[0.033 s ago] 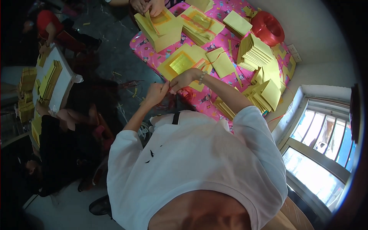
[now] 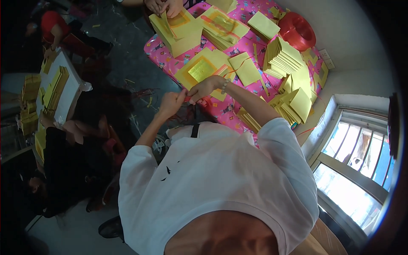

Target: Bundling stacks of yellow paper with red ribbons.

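We hold our left hand just off the near edge of the pink table, its fingers curled closed on a red strip. Our right hand is just beside it, at that edge; whether its fingers grip the strip, we cannot tell. Past it lies a yellow sheet with a gold square.

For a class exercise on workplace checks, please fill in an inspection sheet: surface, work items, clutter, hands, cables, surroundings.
Surface: pink patterned tablecloth, partly covered
Work items: thin red strip; yellow rectangular paper stacks; red ring-shaped plastic roll
Clutter: yellow scraps on dark floor
Hands: left hand closed, seemingly on the strip; right hand beside it, grip unclear
Cables: thin pale strands, kind unclear
Surroundings: barred window; white rectangular table; co-workers
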The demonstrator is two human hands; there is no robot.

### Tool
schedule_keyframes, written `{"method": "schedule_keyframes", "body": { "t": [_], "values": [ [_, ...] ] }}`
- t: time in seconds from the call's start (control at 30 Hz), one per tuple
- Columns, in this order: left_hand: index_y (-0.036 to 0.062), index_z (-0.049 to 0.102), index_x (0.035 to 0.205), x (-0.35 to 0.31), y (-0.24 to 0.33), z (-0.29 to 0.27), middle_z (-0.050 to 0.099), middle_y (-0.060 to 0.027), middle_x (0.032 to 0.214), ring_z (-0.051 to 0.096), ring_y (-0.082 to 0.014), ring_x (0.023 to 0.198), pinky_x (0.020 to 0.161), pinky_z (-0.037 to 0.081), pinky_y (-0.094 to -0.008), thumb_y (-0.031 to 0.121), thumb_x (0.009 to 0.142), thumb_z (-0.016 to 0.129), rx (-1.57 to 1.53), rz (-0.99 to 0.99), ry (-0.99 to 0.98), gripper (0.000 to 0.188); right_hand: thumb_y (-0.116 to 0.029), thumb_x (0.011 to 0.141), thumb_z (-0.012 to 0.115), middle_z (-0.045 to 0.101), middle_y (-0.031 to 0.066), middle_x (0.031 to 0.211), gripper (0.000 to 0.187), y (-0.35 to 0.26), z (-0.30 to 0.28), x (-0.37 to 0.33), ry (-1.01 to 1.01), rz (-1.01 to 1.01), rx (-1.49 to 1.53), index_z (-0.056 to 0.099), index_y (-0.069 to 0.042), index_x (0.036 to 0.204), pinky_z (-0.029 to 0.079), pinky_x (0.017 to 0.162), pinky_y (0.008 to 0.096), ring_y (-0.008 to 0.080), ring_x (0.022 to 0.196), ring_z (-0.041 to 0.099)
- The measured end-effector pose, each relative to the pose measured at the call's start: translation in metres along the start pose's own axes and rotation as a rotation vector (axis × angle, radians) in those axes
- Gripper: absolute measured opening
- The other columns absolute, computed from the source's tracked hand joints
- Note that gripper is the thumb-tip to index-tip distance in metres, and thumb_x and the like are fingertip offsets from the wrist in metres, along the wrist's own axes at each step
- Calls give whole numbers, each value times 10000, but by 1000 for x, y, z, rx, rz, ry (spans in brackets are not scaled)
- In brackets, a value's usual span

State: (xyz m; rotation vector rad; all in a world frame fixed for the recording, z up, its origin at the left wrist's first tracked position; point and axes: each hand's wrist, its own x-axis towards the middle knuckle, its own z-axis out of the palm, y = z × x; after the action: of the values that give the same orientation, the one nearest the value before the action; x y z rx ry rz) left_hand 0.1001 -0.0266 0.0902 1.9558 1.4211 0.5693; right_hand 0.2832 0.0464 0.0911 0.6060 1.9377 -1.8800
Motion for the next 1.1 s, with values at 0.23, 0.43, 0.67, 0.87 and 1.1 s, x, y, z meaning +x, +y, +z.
{"method": "schedule_keyframes", "body": {
  "t": [0.23, 0.43, 0.67, 0.87, 1.1],
  "values": [
    [24, 525, 503, -60, -101, -63, 485, -179, 495, 515, -340, 451, 421, 365, -419, 277, 858, 495, 348, -83, 282, 437, -301, 892, 464, 492, -3, 667, 308, 19, -3, -39, -64, -50, 55, 523, 1, 882, 401, 611, 236, 99, 628, 475],
    [42, 592, 834, -61, -117, -66, 596, -147, 815, 568, -298, 792, 739, 399, -397, 258, 856, 487, 368, -32, 121, 242, -296, 886, 452, 506, 25, 707, 312, 24, 3, -26, 55, 122, -41, 517, 9, 876, 412, 590, 265, 124, 629, 479],
    [40, 466, 1079, 7, 19, -25, 579, -177, 844, 547, -346, 841, 801, 376, -430, 232, 763, 580, 175, 517, -244, 386, -279, 896, 409, 475, 23, 687, 301, -28, 1, -5, 20, 20, -208, 502, 3, 845, 403, 586, 275, 133, 641, 468],
    [55, 448, 944, -7, -29, 1, 536, -175, 594, 532, -393, 594, 623, 416, -441, 68, 720, 524, 369, 308, -237, 237, -305, 883, 428, 506, 34, 663, 319, 5, 12, -30, 24, 70, -210, 506, -12, 785, 413, 642, 293, 151, 651, 503],
    [39, 424, 902, -63, -122, -39, 557, -171, 620, 569, -374, 636, 733, 418, -471, 70, 737, 504, 483, 35, -217, 186, -297, 903, 414, 484, 29, 656, 319, 48, 8, -56, 52, 107, -99, 502, -13, 788, 395, 616, 283, 136, 628, 463]
  ]
}}
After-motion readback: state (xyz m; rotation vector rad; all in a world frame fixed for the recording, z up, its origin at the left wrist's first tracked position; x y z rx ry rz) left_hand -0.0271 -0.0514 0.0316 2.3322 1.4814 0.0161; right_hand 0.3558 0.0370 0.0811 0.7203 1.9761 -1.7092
